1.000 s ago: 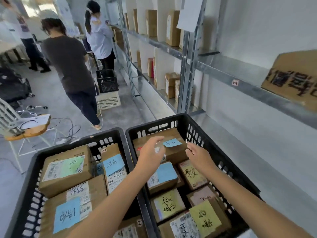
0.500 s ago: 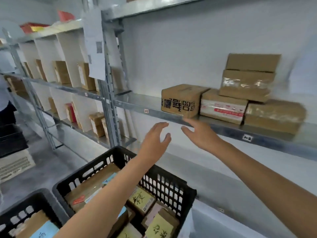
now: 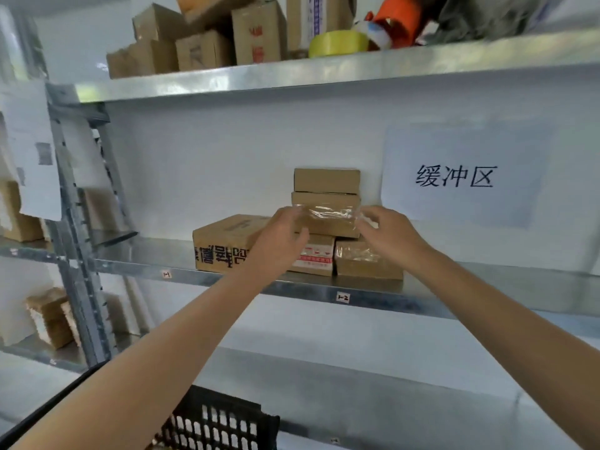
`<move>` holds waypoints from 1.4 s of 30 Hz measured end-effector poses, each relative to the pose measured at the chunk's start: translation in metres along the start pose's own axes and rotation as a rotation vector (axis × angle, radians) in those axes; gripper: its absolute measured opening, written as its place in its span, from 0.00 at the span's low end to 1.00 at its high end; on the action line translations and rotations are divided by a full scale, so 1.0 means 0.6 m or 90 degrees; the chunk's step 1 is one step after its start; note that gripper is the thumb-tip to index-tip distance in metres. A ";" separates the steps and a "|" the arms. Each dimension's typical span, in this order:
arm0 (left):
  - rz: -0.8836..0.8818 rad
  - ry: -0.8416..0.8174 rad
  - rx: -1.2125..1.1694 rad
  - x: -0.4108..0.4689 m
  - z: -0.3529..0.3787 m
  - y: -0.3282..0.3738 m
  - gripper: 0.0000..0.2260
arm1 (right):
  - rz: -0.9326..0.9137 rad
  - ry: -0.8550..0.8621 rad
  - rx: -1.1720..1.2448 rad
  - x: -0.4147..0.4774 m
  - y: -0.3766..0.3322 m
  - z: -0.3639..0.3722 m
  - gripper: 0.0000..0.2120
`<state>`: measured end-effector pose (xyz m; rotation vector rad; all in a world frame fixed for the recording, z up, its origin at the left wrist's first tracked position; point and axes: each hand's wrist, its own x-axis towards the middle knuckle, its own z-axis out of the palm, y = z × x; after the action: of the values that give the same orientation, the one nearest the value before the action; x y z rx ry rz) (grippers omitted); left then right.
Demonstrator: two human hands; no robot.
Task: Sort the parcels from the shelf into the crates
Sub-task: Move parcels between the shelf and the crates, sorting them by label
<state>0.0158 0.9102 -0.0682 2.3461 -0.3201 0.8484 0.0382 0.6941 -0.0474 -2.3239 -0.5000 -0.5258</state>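
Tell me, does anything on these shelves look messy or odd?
Yes. On the top shelf, cartons lean at angles in a jumble beside loose tape rolls. On the middle shelf, the leftmost parcel shows black print apparently upside down.

Metal shelf (image 3: 130,258) bears printed box (image 3: 220,241), red-labelled box (image 3: 316,259), taped box (image 3: 367,266) abreast.
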 end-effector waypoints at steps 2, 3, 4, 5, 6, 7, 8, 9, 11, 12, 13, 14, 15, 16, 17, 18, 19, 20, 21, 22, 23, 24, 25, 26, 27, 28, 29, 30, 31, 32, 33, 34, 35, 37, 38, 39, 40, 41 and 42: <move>-0.029 0.000 -0.013 0.029 0.009 0.002 0.21 | 0.012 0.032 0.032 0.024 0.014 -0.018 0.24; -0.041 0.001 -0.024 0.044 0.013 0.002 0.23 | 0.020 0.041 0.047 0.039 0.018 -0.024 0.26; -0.054 0.005 -0.037 0.058 0.016 0.001 0.24 | 0.028 0.042 0.059 0.055 0.022 -0.027 0.28; -0.070 0.010 -0.050 0.072 0.019 -0.001 0.25 | 0.033 0.038 0.071 0.072 0.025 -0.029 0.30; -0.091 0.015 -0.062 0.087 0.020 -0.002 0.25 | 0.036 0.031 0.085 0.089 0.026 -0.029 0.31; -0.114 0.017 -0.070 0.102 0.022 -0.004 0.26 | 0.037 0.022 0.103 0.106 0.026 -0.028 0.32; -0.132 0.017 -0.076 0.117 0.022 -0.006 0.27 | 0.040 0.012 0.119 0.122 0.024 -0.026 0.33; -0.143 0.019 -0.085 0.132 0.022 -0.007 0.27 | 0.042 0.004 0.130 0.138 0.022 -0.024 0.33; -0.150 0.027 -0.122 0.156 0.021 -0.005 0.26 | 0.042 -0.014 0.133 0.161 0.016 -0.018 0.33; -0.153 0.032 -0.147 0.165 0.022 -0.002 0.25 | 0.042 -0.022 0.134 0.168 0.013 -0.014 0.33; -0.158 0.035 -0.170 0.172 0.023 0.000 0.24 | 0.045 -0.027 0.137 0.174 0.013 -0.010 0.34; -0.163 0.038 -0.188 0.176 0.025 0.002 0.23 | 0.051 -0.031 0.141 0.177 0.013 -0.007 0.35; -0.169 0.042 -0.199 0.177 0.027 0.004 0.23 | 0.054 -0.034 0.144 0.178 0.015 -0.004 0.36; -0.175 0.048 -0.203 0.177 0.028 0.007 0.21 | 0.059 -0.038 0.148 0.177 0.016 -0.003 0.35; -0.178 0.057 -0.210 0.175 0.027 0.011 0.20 | 0.060 -0.039 0.156 0.176 0.018 -0.003 0.31; -0.179 0.070 -0.224 0.172 0.024 0.016 0.18 | 0.058 -0.040 0.158 0.174 0.019 -0.003 0.24; -0.177 0.084 -0.247 0.167 0.019 0.022 0.16 | 0.051 -0.034 0.161 0.170 0.019 -0.005 0.17; -0.174 0.099 -0.278 0.162 0.010 0.029 0.15 | 0.036 -0.023 0.174 0.164 0.015 -0.008 0.14; -0.176 0.114 -0.317 0.157 -0.002 0.037 0.14 | 0.018 -0.012 0.195 0.155 0.009 -0.012 0.15; -0.178 0.128 -0.363 0.150 -0.015 0.045 0.13 | 0.000 0.005 0.222 0.141 0.001 -0.018 0.19; -0.177 0.138 -0.409 0.140 -0.029 0.053 0.11 | -0.014 0.031 0.252 0.124 -0.011 -0.023 0.24; -0.177 0.145 -0.451 0.128 -0.042 0.059 0.10 | -0.034 0.056 0.290 0.105 -0.024 -0.027 0.26; -0.179 0.152 -0.490 0.113 -0.053 0.064 0.09 | -0.054 0.078 0.336 0.086 -0.036 -0.029 0.26; -0.184 0.164 -0.525 0.096 -0.061 0.065 0.07 | -0.067 0.094 0.378 0.069 -0.047 -0.027 0.24; -0.191 0.179 -0.558 0.077 -0.066 0.064 0.06 | -0.073 0.106 0.405 0.050 -0.056 -0.023 0.23; -0.191 0.198 -0.572 0.058 -0.070 0.062 0.07 | -0.079 0.119 0.417 0.032 -0.062 -0.014 0.21; -0.188 0.218 -0.557 0.038 -0.074 0.060 0.09 | -0.088 0.133 0.429 0.013 -0.070 -0.003 0.20; -0.191 0.234 -0.522 0.017 -0.078 0.056 0.11 | -0.097 0.142 0.444 -0.006 -0.075 0.011 0.18; -0.196 0.248 -0.490 -0.005 -0.080 0.050 0.12 | -0.100 0.143 0.464 -0.024 -0.079 0.026 0.17; -0.197 0.257 -0.477 -0.028 -0.081 0.044 0.12 | -0.095 0.135 0.485 -0.042 -0.081 0.041 0.16; -0.197 0.263 -0.482 -0.052 -0.082 0.039 0.11 | -0.084 0.123 0.505 -0.058 -0.082 0.057 0.17; -0.197 0.269 -0.487 -0.076 -0.083 0.033 0.09 | -0.069 0.113 0.517 -0.075 -0.081 0.072 0.17; -0.198 0.276 -0.482 -0.102 -0.086 0.028 0.08 | -0.048 0.106 0.521 -0.092 -0.081 0.087 0.16; -0.209 0.286 -0.433 -0.154 -0.093 0.019 0.08 | -0.003 0.090 0.526 -0.126 -0.080 0.116 0.14; -0.219 0.290 -0.408 -0.181 -0.098 0.014 0.07 | 0.021 0.077 0.535 -0.144 -0.081 0.132 0.13; -0.227 0.295 -0.397 -0.206 -0.105 0.010 0.06 | 0.045 0.061 0.547 -0.162 -0.085 0.146 0.12; -0.227 0.300 -0.390 -0.231 -0.112 0.007 0.05 | 0.065 0.048 0.560 -0.180 -0.090 0.161 0.11; -0.221 0.301 -0.374 -0.255 -0.122 0.005 0.02 | 0.079 0.039 0.570 -0.197 -0.097 0.174 0.11; -0.215 0.296 -0.346 -0.278 -0.131 0.003 0.03 | 0.088 0.031 0.574 -0.214 -0.105 0.187 0.12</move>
<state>-0.1518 0.9607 -0.1272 1.5873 0.0443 0.9615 -0.0747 0.7892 -0.1529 -1.4624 -0.4268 -0.2116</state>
